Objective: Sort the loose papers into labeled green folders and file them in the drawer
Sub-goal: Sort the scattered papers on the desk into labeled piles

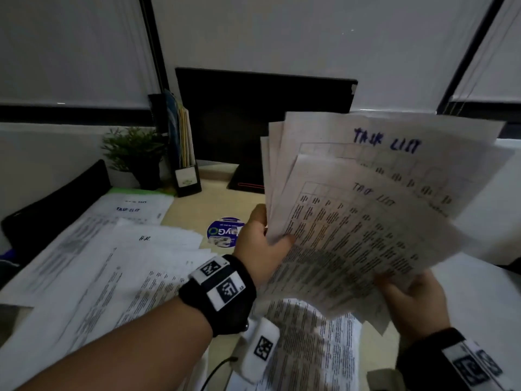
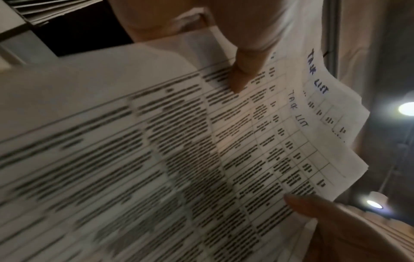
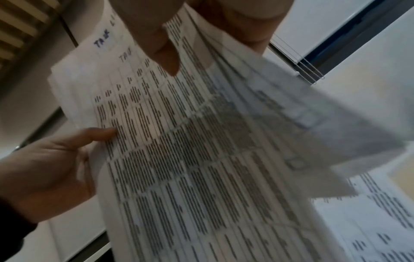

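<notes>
Both hands hold up a fanned sheaf of printed sheets point(image 1: 366, 210) headed "TASK LIST" in blue pen, above the desk's right half. My left hand point(image 1: 262, 244) pinches the sheaf's left edge, its thumb point(image 2: 240, 78) lying on the front sheet. My right hand point(image 1: 408, 294) grips the lower right corner, thumb point(image 3: 163, 53) on top. The same sheets point(image 2: 224, 159) point(image 3: 179, 150) fill both wrist views. More loose papers point(image 1: 112, 263), one marked "H.R.", lie spread on the desk at left. A green folder edge point(image 1: 132, 190) peeks out under them.
A dark monitor point(image 1: 265, 119) stands at the back, with a potted plant point(image 1: 132, 153) and a file holder point(image 1: 184, 153) to its left. A round sticker point(image 1: 222, 232) marks the desk. Another printed sheet point(image 1: 310, 351) lies below my hands. A black object point(image 1: 56, 198) borders the left.
</notes>
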The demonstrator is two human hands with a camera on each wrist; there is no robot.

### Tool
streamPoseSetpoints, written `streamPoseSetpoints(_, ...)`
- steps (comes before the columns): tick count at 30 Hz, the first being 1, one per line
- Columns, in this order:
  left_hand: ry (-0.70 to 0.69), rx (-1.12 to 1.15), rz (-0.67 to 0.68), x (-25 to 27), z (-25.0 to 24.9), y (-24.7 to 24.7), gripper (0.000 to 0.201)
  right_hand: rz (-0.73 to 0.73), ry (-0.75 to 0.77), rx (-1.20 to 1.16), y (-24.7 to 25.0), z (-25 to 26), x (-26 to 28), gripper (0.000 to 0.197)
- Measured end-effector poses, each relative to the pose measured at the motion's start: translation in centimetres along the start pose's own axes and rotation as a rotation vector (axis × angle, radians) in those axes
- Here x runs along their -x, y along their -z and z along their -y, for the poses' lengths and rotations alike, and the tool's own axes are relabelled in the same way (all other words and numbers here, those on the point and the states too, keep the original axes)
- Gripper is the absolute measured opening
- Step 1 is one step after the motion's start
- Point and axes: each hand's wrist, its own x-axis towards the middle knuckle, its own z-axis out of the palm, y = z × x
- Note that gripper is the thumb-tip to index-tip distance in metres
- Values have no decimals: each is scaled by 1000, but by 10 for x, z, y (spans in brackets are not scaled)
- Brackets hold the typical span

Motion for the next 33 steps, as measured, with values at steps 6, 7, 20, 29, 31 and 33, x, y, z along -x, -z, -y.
streamPoseSetpoints(6,-25,107,5,0,-9,0,53,-7,96,-172,7,19,-4,62)
streamPoseSetpoints(7,-27,98,1,-1,-9,0,55,-19,103,-200,6,20,-5,64)
streamPoseSetpoints(20,-83,186,-101,-9,-26,0,43,-86,219,-362,12,45,-26,49)
streamPoseSetpoints(29,206,-48,61,-8,38,-32,15,-87,98,-51,-2,3,-39,43)
streamPoseSetpoints(31,257,-107,102,-6,50,-38,20,-61,38,70,-7,-9,-40,33)
streamPoseSetpoints(33,264,-133,116,-8,58,-38,24,-84,-11,174,-5,-11,-37,22)
